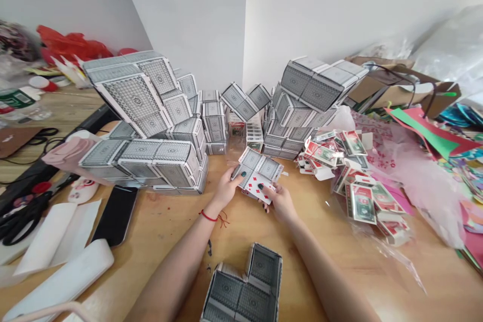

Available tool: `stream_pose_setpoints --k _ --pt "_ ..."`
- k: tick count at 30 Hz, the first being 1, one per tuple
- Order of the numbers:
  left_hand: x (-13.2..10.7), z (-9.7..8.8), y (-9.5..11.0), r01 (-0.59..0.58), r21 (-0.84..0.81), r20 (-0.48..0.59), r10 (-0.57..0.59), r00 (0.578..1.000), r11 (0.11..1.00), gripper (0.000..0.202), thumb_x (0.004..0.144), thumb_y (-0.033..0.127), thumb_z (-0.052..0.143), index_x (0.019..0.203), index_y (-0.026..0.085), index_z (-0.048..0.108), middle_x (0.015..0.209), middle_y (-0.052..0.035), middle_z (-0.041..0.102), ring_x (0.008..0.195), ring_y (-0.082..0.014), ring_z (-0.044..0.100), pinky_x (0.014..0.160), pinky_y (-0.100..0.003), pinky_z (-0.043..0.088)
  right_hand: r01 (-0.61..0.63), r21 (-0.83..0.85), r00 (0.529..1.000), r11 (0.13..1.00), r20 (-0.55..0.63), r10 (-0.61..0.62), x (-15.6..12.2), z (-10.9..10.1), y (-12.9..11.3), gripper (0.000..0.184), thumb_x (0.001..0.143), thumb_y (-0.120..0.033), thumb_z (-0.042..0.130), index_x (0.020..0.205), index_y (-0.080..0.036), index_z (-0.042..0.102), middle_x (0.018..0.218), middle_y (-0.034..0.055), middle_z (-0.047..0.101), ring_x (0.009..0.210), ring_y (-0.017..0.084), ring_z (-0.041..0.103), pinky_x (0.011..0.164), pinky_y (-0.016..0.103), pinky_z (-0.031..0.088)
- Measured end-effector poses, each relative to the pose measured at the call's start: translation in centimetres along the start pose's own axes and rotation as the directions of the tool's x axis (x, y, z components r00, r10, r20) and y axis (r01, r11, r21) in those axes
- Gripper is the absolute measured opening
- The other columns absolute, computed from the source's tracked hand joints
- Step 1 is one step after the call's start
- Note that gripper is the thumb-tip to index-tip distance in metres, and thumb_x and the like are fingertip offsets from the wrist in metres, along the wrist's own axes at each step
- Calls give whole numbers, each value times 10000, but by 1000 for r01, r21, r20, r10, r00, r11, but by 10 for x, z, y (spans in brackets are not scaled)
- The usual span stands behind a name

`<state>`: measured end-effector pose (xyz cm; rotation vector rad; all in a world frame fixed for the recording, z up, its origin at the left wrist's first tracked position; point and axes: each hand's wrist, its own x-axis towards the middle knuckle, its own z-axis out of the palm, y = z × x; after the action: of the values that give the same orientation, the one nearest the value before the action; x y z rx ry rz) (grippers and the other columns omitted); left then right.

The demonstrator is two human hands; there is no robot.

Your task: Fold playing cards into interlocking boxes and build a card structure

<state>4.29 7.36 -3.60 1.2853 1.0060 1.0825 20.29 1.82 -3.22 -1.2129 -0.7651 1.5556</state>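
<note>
Between my hands is a small group of playing cards (260,167), most with grey patterned backs up. One card with red diamonds (257,188) lies face up at the front of the group. My left hand (231,183) grips the left edge, its thumb on top. From the right, my right hand (278,200) pinches the diamond card, thumb on its face and fingers underneath. Close to me on the table stands a block built from folded cards (245,287). Larger card-block structures rise on the left (166,156) and on the right (302,105).
Opened red and green card boxes (362,201) are heaped at the right beside clear plastic. A black phone (116,215), black scissors (26,216) and white paper lie on the left. Boxed card packs (253,133) sit at the back, before the wall corner.
</note>
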Motion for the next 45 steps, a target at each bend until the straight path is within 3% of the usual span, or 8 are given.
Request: stream_pose_setpoints --k 5,9,11,14,19,24,31,45 --pt "4 0 -10 5 -45 -83 -9 997 999 333 746 337 507 992 119 561 822 -56 637 780 -169 567 699 -278 439 9 151 1000 988 2 -10 3 -3 0 274 613 -330 678 716 -148 502 519 -7 583 412 92 531 373 179 435" --pt "2 3 -9 27 -69 -104 -34 994 997 347 769 397 465 945 114 561 692 -31 615 580 -127 547 542 -241 442 80 -43 995 996 54 -78 1 -1 4 310 705 -458 557 677 -174 434 465 -26 540 320 72 432 296 179 331" --pt "0 5 -7 48 -88 -81 -55 995 995 358 781 422 440 934 118 548 604 -1 574 454 -103 496 437 -223 408 98 -152 995 983 49 -91 -1 0 6 330 747 -501 479 677 -191 392 422 -54 493 272 54 342 261 168 241" --pt "-3 7 -4 73 -73 -16 -74 997 995 374 793 441 414 929 114 537 507 32 504 363 -88 441 366 -211 361 139 -187 990 973 10 -139 -4 2 6 325 757 -510 462 702 -212 346 407 -105 374 285 42 274 280 158 206" --pt "-4 6 -2 79 79 -22 -77 997 994 401 803 415 407 1051 118 512 539 20 524 387 -92 443 381 -210 360 157 -184 987 970 -9 -161 -4 4 7 303 759 -501 470 775 -230 335 458 -107 316 322 58 279 306 174 231" --pt "-4 3 -3 20 223 -10 -18 1000 975 425 812 375 406 1158 137 470 655 -28 603 545 -128 530 534 -237 427 194 -177 980 965 -5 -198 -5 4 2 305 762 -504 461 846 -237 340 461 -109 270 333 71 259 313 186 234" --pt "-6 5 2 54 163 70 -67 995 985 480 816 377 402 1225 127 388 590 14 527 408 -73 422 388 -185 343 175 -216 981 960 -47 -190 -5 7 3 325 750 -529 462 781 -231 337 419 -111 306 317 71 265 307 183 222" --pt "-10 7 1 32 140 170 -55 984 990 476 810 355 419 1237 150 371 569 22 495 437 -82 432 407 -187 355 139 -290 981 947 -93 -173 -2 10 9 427 708 -607 446 573 -217 338 368 -79 332 288 67 272 291 202 209"
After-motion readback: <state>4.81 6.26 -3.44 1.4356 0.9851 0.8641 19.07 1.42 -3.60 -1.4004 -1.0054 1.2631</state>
